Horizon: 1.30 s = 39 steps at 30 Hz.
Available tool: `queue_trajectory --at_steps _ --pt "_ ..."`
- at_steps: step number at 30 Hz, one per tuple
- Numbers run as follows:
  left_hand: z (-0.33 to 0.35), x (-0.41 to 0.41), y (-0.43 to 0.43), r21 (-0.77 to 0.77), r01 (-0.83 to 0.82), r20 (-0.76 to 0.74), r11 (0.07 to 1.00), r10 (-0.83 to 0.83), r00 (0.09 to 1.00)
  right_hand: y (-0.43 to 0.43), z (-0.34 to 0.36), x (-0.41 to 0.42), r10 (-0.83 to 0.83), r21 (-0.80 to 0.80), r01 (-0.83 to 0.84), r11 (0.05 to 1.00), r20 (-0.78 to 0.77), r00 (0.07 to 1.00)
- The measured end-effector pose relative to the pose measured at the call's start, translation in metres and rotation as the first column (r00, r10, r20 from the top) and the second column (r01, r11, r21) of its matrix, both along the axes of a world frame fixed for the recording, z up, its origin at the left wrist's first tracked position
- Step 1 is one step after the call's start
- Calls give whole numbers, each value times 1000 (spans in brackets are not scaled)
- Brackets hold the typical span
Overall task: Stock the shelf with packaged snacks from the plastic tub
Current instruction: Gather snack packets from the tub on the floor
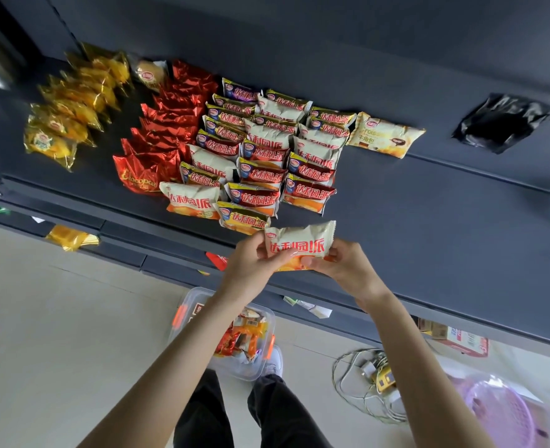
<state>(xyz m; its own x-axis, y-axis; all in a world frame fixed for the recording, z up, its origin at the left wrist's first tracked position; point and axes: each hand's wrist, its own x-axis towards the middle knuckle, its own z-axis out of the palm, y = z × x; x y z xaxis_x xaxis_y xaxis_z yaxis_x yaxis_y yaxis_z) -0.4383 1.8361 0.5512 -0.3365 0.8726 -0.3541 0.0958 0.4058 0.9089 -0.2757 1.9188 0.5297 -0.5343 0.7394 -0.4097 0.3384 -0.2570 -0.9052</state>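
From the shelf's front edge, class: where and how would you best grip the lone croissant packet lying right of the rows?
Take the croissant packet by its right-hand crimped end, coming from the right. That end likely offers a flat seam over bare shelf, while its left end touches the neighbouring row.

There is one view only, from a wide-angle camera on the person's head, looking forward and steeply down. It sits close above both forearms, which run up from the bottom edge to the left hand (251, 263) and right hand (341, 268) near the middle. The shelf (428, 205) lies beyond the hands, slanting across the upper half. The floor (57, 318) lies below the hands, with straight lines bowed at the edges.
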Motion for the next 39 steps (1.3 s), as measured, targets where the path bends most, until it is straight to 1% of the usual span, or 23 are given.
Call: queue_trajectory --at_steps 3,6,11,12,13,15,17,18,19,21,23,26,29,34,39 --pt "-2 0 3 62 4 -57 998 -1 998 3 1 4 -19 19 20 1000 -30 999" --pt "-1 -2 8 133 -3 -147 991 23 989 3 3 4 -18 64 22 998 -60 998" --pt "2 -10 13 178 50 -214 983 -11 977 7 -1 4 -110 148 121 981 -80 991" --pt "2 -11 11 189 23 -226 982 21 974 9 -4 5 -152 159 163 974 -76 985" --pt "2 -14 9 200 -39 -223 979 84 971 12 -10 6 -199 164 208 964 -67 978" --pt "-1 -19 -1 212 -205 -194 956 246 950 18 -23 7 -275 192 272 943 -11 961" --pt "-9 -24 -12 180 -325 -205 928 359 911 23 -36 3 -316 234 294 927 61 947" --pt "-14 -27 -16 143 -352 -221 925 377 900 24 -41 0 -330 254 301 919 82 940" --pt "-20 -29 -20 94 -354 -242 930 367 898 26 -46 -4 -343 275 307 911 91 935" --pt "-29 -33 -24 -1 -307 -288 952 293 912 28 -48 -13 -367 314 320 894 103 925" --pt "-35 -36 -23 -45 -261 -312 964 234 921 29 -47 -21 -397 339 342 876 106 912" --pt "-38 -40 -16 -45 -204 -341 978 177 923 31 -48 -30 -429 363 370 855 96 898" --pt "-39 -44 -7 -24 -163 -363 986 143 921 31 -49 -35 -429 382 363 850 101 897" --pt "-39 -48 0 -25 -139 -388 990 118 914 30 -49 -37 -421 371 349 861 134 897" --pt "-37 -50 -2 -20 -143 -376 989 125 918 31 -48 -38 -405 354 333 874 152 902"
